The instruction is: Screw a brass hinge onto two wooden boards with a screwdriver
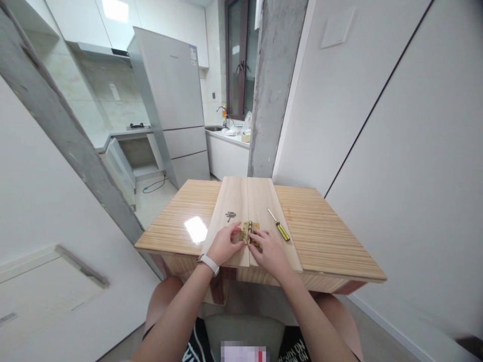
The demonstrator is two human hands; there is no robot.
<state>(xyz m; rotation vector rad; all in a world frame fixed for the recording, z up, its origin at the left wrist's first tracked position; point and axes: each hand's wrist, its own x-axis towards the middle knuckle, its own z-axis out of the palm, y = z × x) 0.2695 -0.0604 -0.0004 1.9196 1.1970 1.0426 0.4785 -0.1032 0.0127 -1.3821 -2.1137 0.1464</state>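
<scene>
A brass hinge [249, 231] lies across the seam between two pale wooden boards [234, 201] that rest side by side on a striped wooden table [324, 236]. My left hand [224, 244], with a watch on its wrist, presses its fingertips on the hinge's left leaf. My right hand [268, 249] lies flat with its fingers on the right leaf. Neither hand grips anything. A small pile of screws [230, 216] sits on the left board just beyond my left hand. A yellow-handled screwdriver [279, 225] lies to the right of the hinge.
A concrete pillar [271, 85] rises behind the table and white walls stand close on both sides. A fridge [173, 100], a counter and a sink stand further back. My knees are under the table's near edge.
</scene>
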